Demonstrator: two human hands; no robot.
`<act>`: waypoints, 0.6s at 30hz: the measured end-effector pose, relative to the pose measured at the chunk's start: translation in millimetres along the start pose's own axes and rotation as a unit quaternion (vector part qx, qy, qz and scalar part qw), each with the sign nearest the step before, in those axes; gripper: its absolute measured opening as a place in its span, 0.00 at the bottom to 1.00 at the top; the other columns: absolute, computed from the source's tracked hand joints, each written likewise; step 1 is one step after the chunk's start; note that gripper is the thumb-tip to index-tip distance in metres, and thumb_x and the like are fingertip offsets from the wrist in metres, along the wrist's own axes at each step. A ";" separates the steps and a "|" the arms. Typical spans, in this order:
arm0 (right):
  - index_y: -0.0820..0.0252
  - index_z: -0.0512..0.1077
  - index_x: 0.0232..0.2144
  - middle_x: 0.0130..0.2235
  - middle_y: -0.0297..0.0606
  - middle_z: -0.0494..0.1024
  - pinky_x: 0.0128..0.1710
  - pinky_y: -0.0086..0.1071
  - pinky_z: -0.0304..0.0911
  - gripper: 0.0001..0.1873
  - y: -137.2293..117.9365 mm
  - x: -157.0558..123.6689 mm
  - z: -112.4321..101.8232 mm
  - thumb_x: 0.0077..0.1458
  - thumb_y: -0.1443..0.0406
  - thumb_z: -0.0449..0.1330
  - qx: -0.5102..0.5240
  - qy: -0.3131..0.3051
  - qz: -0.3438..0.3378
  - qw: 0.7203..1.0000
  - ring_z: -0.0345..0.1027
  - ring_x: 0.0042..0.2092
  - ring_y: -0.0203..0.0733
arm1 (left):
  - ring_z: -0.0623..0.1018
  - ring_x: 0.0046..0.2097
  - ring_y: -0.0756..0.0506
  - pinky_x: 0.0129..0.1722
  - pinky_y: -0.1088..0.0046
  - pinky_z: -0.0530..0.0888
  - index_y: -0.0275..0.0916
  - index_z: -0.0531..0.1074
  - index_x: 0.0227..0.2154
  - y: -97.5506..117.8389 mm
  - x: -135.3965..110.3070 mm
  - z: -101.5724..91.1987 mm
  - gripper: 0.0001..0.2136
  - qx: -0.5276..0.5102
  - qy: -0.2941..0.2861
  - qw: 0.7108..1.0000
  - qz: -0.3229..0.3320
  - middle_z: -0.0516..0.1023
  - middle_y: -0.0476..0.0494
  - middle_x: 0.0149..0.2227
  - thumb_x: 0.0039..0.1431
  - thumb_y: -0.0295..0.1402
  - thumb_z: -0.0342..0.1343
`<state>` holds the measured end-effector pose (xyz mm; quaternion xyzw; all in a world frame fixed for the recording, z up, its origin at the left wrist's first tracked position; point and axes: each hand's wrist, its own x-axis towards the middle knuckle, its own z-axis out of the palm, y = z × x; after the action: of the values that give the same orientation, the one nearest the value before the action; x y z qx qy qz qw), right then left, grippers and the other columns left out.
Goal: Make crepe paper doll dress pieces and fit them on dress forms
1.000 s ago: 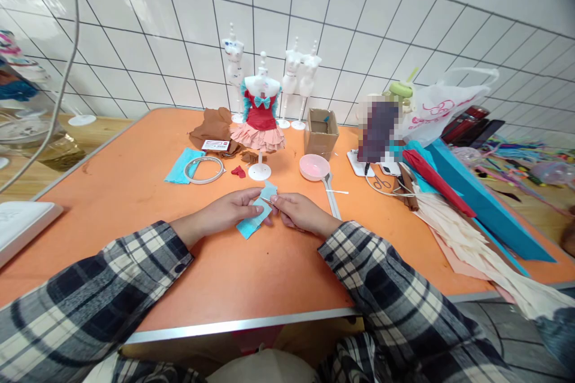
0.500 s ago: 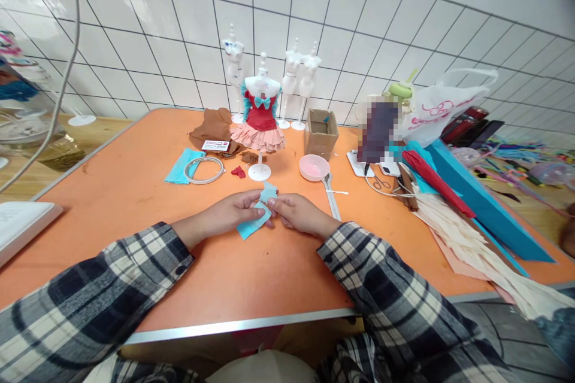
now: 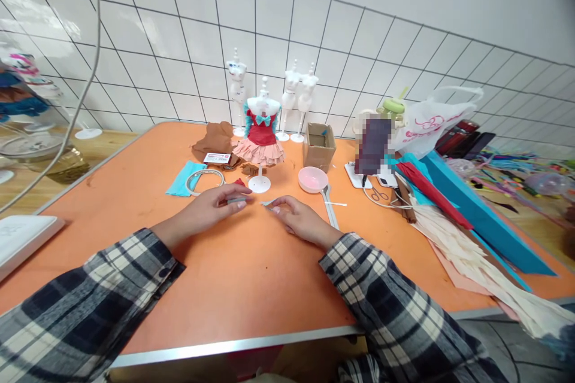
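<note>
Above the orange table, my left hand [image 3: 210,212] pinches a small piece of light-blue crepe paper [image 3: 236,200], mostly hidden by the fingers. A short gap separates it from my right hand [image 3: 300,219], whose thumb and fingers close on another bit of light-blue paper, its tip [image 3: 266,204] poking out leftward. Just beyond the hands stands a mini dress form [image 3: 263,106] on a round white base. It wears a red bodice [image 3: 262,131] with a blue bow and a pink ruffled skirt [image 3: 258,152]. A red scrap [image 3: 239,182] lies partly behind my left hand.
A tape ring [image 3: 209,176] overlaps a folded blue sheet [image 3: 183,179] at left. Toward the right are a pink bowl [image 3: 313,178], grey tweezers-like tool [image 3: 330,206], cardboard box [image 3: 319,152], scissors [image 3: 380,193] and paper rolls [image 3: 438,191]. Bare dress forms [image 3: 290,93] stand behind.
My hands have moved apart, the left one going left. The blue paper strip that both held is no longer whole between them; a bit shows at each hand. The view has tilted upward.
</note>
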<state>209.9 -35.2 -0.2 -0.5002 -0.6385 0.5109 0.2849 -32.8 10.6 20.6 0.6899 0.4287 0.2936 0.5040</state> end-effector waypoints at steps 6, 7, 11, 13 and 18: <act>0.50 0.50 0.66 0.24 0.26 0.62 0.29 0.28 0.53 0.34 -2.2 -6.1 1.7 0.62 0.55 0.55 -0.168 0.009 -0.106 0.980 0.60 0.27 0.36 | 0.77 0.53 0.37 0.54 0.57 0.72 0.41 0.72 0.48 -4.1 -0.4 -13.5 0.22 -0.020 0.154 0.988 0.025 0.81 0.37 0.47 0.53 0.47 0.61; 0.52 0.50 0.65 0.26 0.27 0.65 0.31 0.28 0.53 0.33 -1.9 -5.7 3.4 0.62 0.56 0.55 -0.189 0.027 -0.120 0.974 0.62 0.29 0.37 | 0.77 0.53 0.37 0.55 0.57 0.71 0.40 0.73 0.45 -5.3 0.1 -15.1 0.21 -0.002 0.171 0.985 0.035 0.80 0.37 0.47 0.53 0.46 0.62; 0.56 0.56 0.59 0.34 0.33 0.74 0.33 0.30 0.55 0.24 -4.3 5.2 17.3 0.63 0.58 0.52 -0.235 0.079 -0.136 0.959 0.67 0.34 0.40 | 0.80 0.46 0.39 0.53 0.58 0.72 0.39 0.75 0.40 -13.2 3.1 -16.5 0.15 0.025 0.206 0.976 0.061 0.80 0.38 0.46 0.55 0.45 0.59; 0.56 0.61 0.53 0.39 0.36 0.76 0.33 0.31 0.56 0.17 -9.5 15.5 28.8 0.64 0.58 0.52 -0.270 0.087 -0.141 0.949 0.69 0.36 0.41 | 0.80 0.46 0.39 0.52 0.59 0.72 0.39 0.74 0.42 -16.6 4.1 -14.4 0.16 0.023 0.221 0.972 0.074 0.80 0.40 0.43 0.57 0.44 0.58; 0.57 0.68 0.46 0.45 0.42 0.75 0.42 0.38 0.59 0.12 -25.7 37.6 60.3 0.62 0.60 0.55 -0.419 0.078 -0.187 0.885 0.67 0.47 0.48 | 0.78 0.45 0.41 0.49 0.64 0.72 0.41 0.75 0.43 -14.6 -2.6 -13.2 0.14 0.121 0.227 0.958 0.124 0.81 0.43 0.39 0.61 0.42 0.53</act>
<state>135.5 -21.9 -0.7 -0.4824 -0.8505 0.0923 0.1881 -49.3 15.9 11.0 0.7090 0.4749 0.4484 0.2658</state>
